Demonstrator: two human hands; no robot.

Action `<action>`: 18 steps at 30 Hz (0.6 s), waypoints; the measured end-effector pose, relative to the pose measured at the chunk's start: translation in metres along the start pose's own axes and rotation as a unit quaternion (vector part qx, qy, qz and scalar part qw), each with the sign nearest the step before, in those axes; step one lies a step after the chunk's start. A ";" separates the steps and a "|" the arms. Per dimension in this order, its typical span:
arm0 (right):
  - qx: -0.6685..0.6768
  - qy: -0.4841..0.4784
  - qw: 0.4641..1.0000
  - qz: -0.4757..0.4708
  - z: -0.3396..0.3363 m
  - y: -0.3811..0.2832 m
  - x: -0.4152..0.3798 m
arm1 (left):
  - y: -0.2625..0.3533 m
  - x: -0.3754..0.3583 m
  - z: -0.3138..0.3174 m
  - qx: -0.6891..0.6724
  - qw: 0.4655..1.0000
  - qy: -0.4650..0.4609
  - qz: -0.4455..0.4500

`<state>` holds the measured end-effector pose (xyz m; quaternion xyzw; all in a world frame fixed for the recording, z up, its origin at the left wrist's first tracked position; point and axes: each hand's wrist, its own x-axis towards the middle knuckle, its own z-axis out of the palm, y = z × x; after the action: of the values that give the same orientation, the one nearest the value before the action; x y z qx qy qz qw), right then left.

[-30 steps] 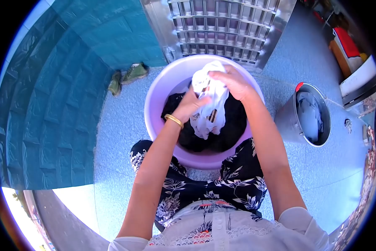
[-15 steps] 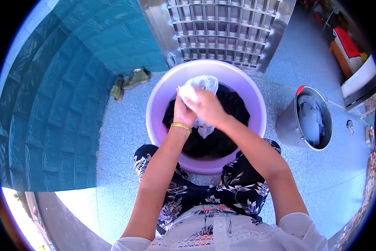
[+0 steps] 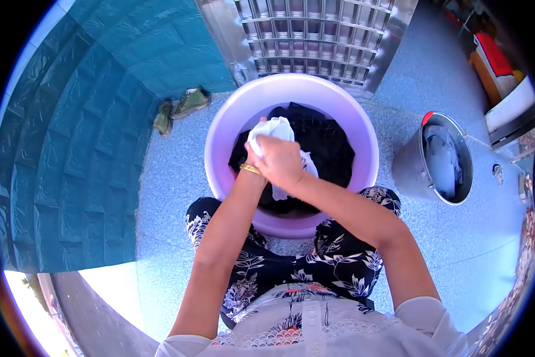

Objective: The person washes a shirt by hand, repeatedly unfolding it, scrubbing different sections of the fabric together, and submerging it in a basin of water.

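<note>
A white cloth (image 3: 274, 127) is bunched up between my two hands, over a purple tub (image 3: 221, 134). My right hand (image 3: 280, 162) is closed around it, with the knuckles facing up. Underneath and to the left, my left hand (image 3: 253, 157) grips the same cloth; most of its fingers are hidden by the right hand and the cloth. A loose end of the white cloth hangs below the hands. Dark clothes (image 3: 324, 143) lie in the tub under them. A gold bangle (image 3: 250, 169) circles my left wrist.
To the right stands a metal bucket (image 3: 407, 169) holding grey-blue cloth (image 3: 443, 157). Green shoes (image 3: 190, 102) sit by the teal wall (image 3: 89, 172) on the left. A metal lattice door (image 3: 312, 44) rises just behind the tub. My knees flank the tub's near side.
My right hand has closed over the white cloth, where it was blurred and more open before. Both hands have come closer together, and the cloth is more tightly bunched.
</note>
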<state>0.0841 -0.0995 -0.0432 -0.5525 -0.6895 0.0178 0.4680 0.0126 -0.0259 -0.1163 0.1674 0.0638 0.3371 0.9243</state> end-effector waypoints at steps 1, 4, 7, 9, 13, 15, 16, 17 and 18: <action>-0.015 0.003 1.000 -0.027 -0.003 -0.011 -0.002 | 0.005 -0.003 0.017 -0.035 0.994 -0.066 -0.076; -0.067 -0.012 0.995 0.073 -0.002 0.042 0.023 | -0.029 0.009 0.003 0.215 0.954 0.157 0.136; -0.118 0.066 0.976 0.170 -0.002 0.077 0.035 | -0.032 0.002 0.064 0.116 0.959 0.253 0.049; -0.099 0.066 0.979 0.167 -0.002 0.064 0.031 | -0.026 0.005 0.062 0.135 0.949 0.280 0.054; -0.027 -0.016 0.999 0.024 0.000 -0.008 0.002 | -0.018 0.007 0.035 0.126 0.959 0.233 0.097; -0.005 0.080 0.996 -0.029 0.004 0.000 0.003 | -0.017 0.004 0.038 0.132 0.959 0.237 0.085; -0.005 0.055 0.998 -0.010 0.003 0.013 0.007 | -0.016 0.003 0.042 0.135 0.958 0.239 0.080; -0.006 0.030 0.999 0.009 0.000 0.034 0.015 | -0.016 0.002 0.047 0.138 0.958 0.239 0.075; -0.082 0.009 0.988 0.132 -0.004 0.060 0.028 | -0.018 0.001 0.070 0.180 0.948 0.256 0.060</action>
<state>0.1329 -0.0562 -0.0557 -0.6754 -0.6053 0.0174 0.4209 0.0408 -0.0567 -0.0571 0.2422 0.3475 0.4064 0.8096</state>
